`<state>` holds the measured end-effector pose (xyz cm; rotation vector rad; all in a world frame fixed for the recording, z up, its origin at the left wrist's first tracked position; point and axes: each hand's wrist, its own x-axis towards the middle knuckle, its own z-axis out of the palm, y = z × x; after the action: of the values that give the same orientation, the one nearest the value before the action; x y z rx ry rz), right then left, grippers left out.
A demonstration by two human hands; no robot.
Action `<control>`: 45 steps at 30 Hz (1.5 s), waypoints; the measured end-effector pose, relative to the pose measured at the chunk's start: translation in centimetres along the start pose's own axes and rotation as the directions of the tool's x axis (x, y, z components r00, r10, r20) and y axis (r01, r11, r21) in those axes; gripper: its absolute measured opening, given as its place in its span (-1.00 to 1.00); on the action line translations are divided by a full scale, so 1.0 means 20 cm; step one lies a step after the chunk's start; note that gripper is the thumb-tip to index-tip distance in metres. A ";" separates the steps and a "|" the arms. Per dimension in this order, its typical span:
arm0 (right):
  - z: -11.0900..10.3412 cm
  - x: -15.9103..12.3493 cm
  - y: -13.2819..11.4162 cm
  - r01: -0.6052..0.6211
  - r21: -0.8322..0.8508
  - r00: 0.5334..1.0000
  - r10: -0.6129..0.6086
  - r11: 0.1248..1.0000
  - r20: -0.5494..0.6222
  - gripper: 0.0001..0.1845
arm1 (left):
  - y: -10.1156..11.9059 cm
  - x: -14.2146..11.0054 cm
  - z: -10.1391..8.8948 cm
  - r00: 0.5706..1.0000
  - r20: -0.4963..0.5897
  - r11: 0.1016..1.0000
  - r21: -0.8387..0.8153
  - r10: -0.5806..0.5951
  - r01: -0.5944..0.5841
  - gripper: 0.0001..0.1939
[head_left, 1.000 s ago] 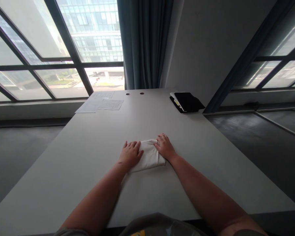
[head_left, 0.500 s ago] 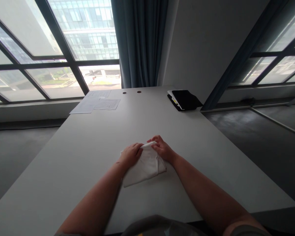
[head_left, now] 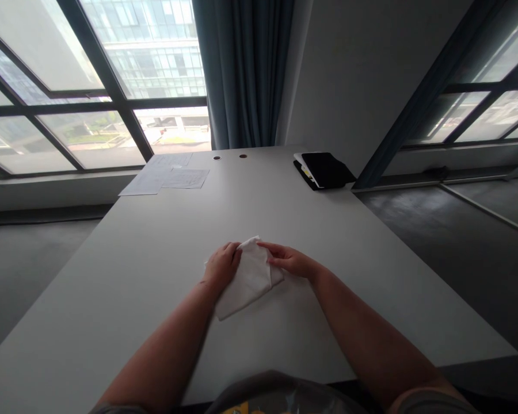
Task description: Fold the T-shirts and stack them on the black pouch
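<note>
A folded white cloth (head_left: 251, 276) lies at a slant on the white table, its upper corner pointing away from me. My left hand (head_left: 223, 263) is closed over the cloth's left side, fingers curled round the upper edge; what lies under the palm is hidden. At the opposite edge is my right hand (head_left: 291, 260), with its fingers stretched out and apart. Its fingertips touch the cloth near the top corner and along the right side. A small folded flap shows at the cloth's lower right.
Sheets of paper (head_left: 162, 175) lie at the table's far left. A black folder or case (head_left: 328, 170) with papers inside sits at the far right. Two round cable holes are near the back edge. A blue curtain (head_left: 246, 75) and windows stand beyond the table (head_left: 155, 253).
My right hand has shifted from a pinch at the cloth's top fold to straighter fingers along its right edge. The cloth's top now forms a point. My left hand stays on it.
</note>
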<state>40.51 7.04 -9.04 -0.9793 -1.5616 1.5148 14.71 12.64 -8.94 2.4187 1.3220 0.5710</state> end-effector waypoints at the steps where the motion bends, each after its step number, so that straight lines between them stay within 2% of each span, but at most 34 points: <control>1: 0.01 0.01 0.01 0.003 -0.037 1.000 -0.002 0.999 0.003 -0.26 | 0.00 0.00 0.00 1.000 -0.007 1.000 -0.001 -0.008 0.008 -0.67; 3: 0.02 0.03 0.02 0.005 -0.168 1.000 -0.009 0.986 -0.023 -0.28 | -0.01 0.00 0.00 1.000 -0.010 1.000 -0.008 0.007 -0.007 -0.66; 6: 0.03 0.07 0.03 0.012 -0.399 0.997 -0.043 0.917 -0.070 -0.42 | -0.02 0.00 0.00 0.998 -0.002 0.998 -0.018 0.061 -0.061 -0.63; 9: 0.05 0.11 0.02 0.035 -0.474 0.991 -0.093 0.880 -0.100 -0.49 | -0.03 0.00 0.01 0.998 -0.002 0.998 -0.018 0.067 -0.067 -0.60; 12: 0.04 0.12 0.00 0.056 -0.458 0.982 -0.133 0.887 -0.137 -0.39 | -0.06 0.00 0.03 0.999 0.009 0.999 0.010 0.049 -0.049 -0.53; 16: 0.00 0.11 -0.04 0.049 -0.453 0.986 -0.114 0.890 -0.118 -0.22 | -0.10 -0.02 0.05 0.992 0.079 0.981 0.163 0.094 -0.106 -0.34; 20: -0.04 0.12 -0.08 0.037 -0.502 0.988 -0.107 0.864 -0.112 -0.17 | -0.10 -0.03 0.04 0.992 0.117 0.959 0.272 0.054 -0.084 -0.33; 27: -0.16 0.15 -0.23 -0.076 -0.496 0.991 0.010 0.865 -0.133 -0.05 | -0.13 0.01 0.04 0.986 0.148 0.958 0.285 -0.073 0.028 -0.34; 30: -0.21 0.15 -0.31 -0.124 -0.435 0.990 0.084 0.892 -0.110 0.07 | -0.14 0.02 0.05 0.983 0.164 0.958 0.285 -0.082 0.032 -0.34; 35: -0.26 0.12 -0.35 -0.219 -0.187 0.974 0.227 0.958 0.022 0.26 | -0.14 0.03 0.06 0.982 0.171 0.960 0.278 -0.073 0.023 -0.34; 41: -0.35 0.08 -0.36 -0.241 -0.023 0.968 0.242 0.970 0.065 0.24 | -0.18 0.02 0.07 0.983 0.174 0.957 0.291 -0.057 0.004 -0.37; 45: -0.46 0.09 -0.53 -0.269 -0.186 0.956 0.285 0.945 0.065 0.20 | -0.19 0.02 0.09 0.985 0.167 0.949 0.316 -0.037 -0.018 -0.38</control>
<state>47.66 12.47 1.79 -1.2916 -1.7002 1.6522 13.00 14.76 -12.19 2.6404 1.4422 0.1488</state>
